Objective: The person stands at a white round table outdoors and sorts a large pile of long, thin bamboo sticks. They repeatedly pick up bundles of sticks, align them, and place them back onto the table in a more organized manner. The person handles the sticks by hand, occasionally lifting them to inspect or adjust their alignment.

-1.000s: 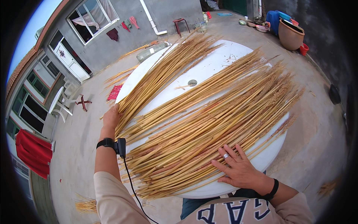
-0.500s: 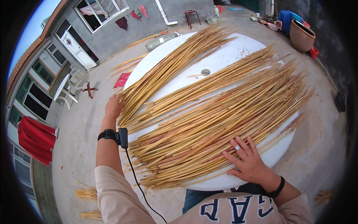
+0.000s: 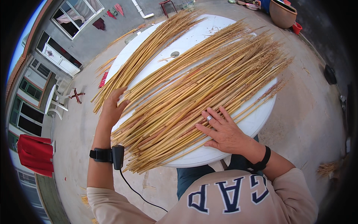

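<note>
A round white table [image 3: 194, 158] stands on a concrete yard floor [image 3: 313, 108], and everything else sits in relation to it. Across its top lies a broad spread of long yellow straw stalks [image 3: 201, 89], running from the near left rim up to the far right, where the brushy tips fan out past the rim. A narrower second bundle of stalks [image 3: 145, 52] lies along the left side of the table, its near ends jutting over the rim. The left hand [image 3: 112, 108] rests at the left rim of the table, flat, fingers a little apart, with its fingertips touching the stalk ends between the two groups; it grips nothing. A black wrist strap with a small device and cable [image 3: 112, 155] sits on that forearm, just off the table's near left rim. The right hand [image 3: 223, 132] lies palm down on the near right part of the table, fingers spread wide and pressed on the lower stalks of the broad spread, a ring on one finger, clasping nothing. Beyond the far right of the table stands a brown clay pot [image 3: 282, 13]; well left of the table, a red cloth [image 3: 35, 155] hangs
</note>
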A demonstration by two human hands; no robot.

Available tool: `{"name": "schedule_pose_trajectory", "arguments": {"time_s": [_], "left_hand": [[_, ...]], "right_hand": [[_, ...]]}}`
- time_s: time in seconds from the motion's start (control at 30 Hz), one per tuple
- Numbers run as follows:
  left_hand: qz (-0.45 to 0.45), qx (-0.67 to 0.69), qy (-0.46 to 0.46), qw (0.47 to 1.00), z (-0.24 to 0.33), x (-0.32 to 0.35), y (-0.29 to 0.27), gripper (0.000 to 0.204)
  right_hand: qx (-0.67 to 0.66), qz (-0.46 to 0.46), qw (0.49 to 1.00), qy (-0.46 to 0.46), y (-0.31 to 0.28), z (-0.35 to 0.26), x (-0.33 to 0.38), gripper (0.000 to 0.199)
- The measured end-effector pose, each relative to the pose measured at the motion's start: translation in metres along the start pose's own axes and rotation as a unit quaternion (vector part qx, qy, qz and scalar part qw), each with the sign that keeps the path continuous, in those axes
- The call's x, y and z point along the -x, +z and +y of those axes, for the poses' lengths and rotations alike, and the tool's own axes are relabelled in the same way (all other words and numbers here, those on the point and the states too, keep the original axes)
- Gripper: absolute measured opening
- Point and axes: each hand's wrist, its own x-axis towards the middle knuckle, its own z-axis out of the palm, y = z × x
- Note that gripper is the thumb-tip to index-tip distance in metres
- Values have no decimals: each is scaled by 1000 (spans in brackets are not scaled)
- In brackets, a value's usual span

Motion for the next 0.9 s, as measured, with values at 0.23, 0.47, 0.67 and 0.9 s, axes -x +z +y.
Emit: {"name": "schedule_pose_trajectory", "arguments": {"time_s": [0.23,0.47,0.67,0.9], "left_hand": [[-169,-118,146,967,156,88,59,77],[-49,-158,66,984,175,126,133,61],[-29,-128,97,987,177,109,143,56],[34,-84,99,991,172,111,151,57]], "right_hand": [[-15,45,999,7,2,1,11,61],[-35,116,992,-29,8,3,6,45],[12,117,993,1,1,8,17,39],[17,128,985,112,-79,55,51,36]]}}
